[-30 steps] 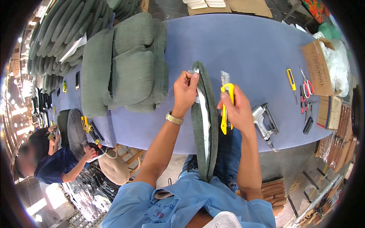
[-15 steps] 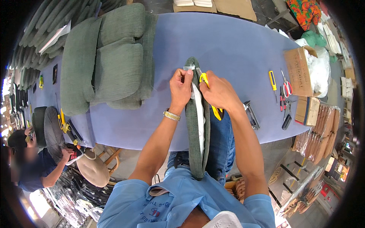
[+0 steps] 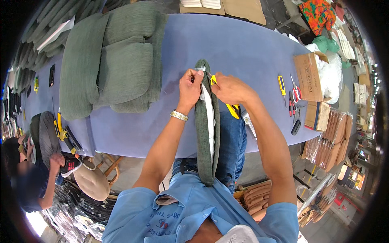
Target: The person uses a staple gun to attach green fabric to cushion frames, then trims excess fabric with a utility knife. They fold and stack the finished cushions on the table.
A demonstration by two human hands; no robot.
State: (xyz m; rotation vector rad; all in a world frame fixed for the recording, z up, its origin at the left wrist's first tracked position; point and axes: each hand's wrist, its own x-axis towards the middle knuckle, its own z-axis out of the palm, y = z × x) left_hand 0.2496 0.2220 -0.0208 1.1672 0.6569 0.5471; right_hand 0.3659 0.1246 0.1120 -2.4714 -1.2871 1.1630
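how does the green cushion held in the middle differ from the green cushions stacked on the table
The held cushion stands on edge, seen as a narrow strip, while the stacked cushions lie broad side up. A white strip shows along the held cushion's length; the stacked cushions show only green. The left hand pinches the held cushion's far end, while no hand touches the stacked cushions. Both wear dark green fabric.

The person wore a light blue shirt (image 3: pixel 190 198) with an open collar, a short left sleeve (image 3: pixel 130 205) and a short right sleeve (image 3: pixel 279 220). Dark blue lettering and a small emblem with red in it (image 3: pixel 163 224) marked the chest. A silver-and-gold metal watch (image 3: pixel 179 116) circled the left wrist. Blue jeans (image 3: pixel 234 135) covered the legs; the left hand (image 3: pixel 189 90) and right hand (image 3: pixel 231 90) were bare.
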